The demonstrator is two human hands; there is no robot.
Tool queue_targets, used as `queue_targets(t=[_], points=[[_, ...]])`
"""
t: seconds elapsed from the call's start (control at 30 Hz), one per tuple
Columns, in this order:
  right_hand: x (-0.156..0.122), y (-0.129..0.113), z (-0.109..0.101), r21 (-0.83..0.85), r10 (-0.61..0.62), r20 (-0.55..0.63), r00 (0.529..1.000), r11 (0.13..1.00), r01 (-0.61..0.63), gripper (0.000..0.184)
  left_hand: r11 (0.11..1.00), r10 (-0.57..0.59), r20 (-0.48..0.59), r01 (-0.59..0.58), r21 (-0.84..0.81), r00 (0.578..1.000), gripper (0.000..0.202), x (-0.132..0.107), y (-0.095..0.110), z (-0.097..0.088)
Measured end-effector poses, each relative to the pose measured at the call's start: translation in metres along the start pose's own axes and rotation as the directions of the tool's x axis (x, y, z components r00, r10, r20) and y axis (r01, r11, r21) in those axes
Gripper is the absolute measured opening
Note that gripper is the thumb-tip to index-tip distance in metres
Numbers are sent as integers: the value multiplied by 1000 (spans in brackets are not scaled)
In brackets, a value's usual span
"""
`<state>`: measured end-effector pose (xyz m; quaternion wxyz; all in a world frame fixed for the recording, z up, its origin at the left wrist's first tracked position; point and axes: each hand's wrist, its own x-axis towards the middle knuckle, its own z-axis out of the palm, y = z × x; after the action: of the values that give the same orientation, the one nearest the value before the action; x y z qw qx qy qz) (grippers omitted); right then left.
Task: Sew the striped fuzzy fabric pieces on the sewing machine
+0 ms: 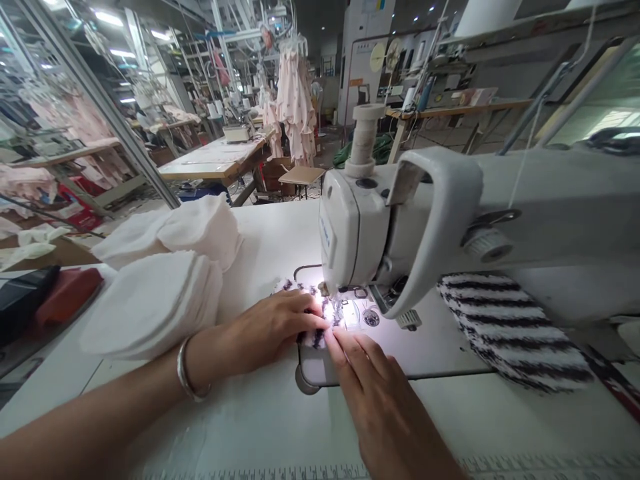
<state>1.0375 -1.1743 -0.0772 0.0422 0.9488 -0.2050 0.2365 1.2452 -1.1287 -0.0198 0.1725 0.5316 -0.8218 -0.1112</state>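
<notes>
White tabletop [240,427] gleams; at six o'clock, striped fabric [315,340] is being covered by the left hand [260,333], fingers together; at its edge the right hand [375,390] is placed, fingers close-set. Any pinch cannot be told. White pieces [143,303] are stacked at nine, pink garments [295,100] hung at twelve.

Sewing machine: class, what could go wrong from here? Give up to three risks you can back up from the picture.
1. The left hand and right hand have fingertips close to the machine's lit sewing area; a finger might get caught.
2. The small striped cloth could skew if the fingers guide it unevenly.
3. The left forearm lies beside the white stack and might nudge it.
</notes>
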Motion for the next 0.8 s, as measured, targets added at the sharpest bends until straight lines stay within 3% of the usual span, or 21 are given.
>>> queue_targets(t=[0.07,0.17,0.37,0.5,0.67,0.8], points=[[-3,-2,3,18,50,-3,999,999,-50,65,1000,-14,13,15,-27,1000,35,-4,-2,0],[-5,11,7,97,25,-24,999,995,-23,63,998,-56,-22,55,-14,998,24,-10,-1,5],[6,36,3,282,-10,83,997,959,-14,63,993,-102,-87,107,52,991,18,-9,8,19],[11,24,-1,292,29,66,997,955,-47,64,992,-112,-96,116,40,989,19,-5,10,13],[11,16,-2,221,91,84,992,969,-108,60,995,-26,30,28,-94,999,33,-14,4,-1],[15,32,-4,198,72,69,995,977,-84,61,995,-60,-38,57,-77,997,25,-19,12,8]])
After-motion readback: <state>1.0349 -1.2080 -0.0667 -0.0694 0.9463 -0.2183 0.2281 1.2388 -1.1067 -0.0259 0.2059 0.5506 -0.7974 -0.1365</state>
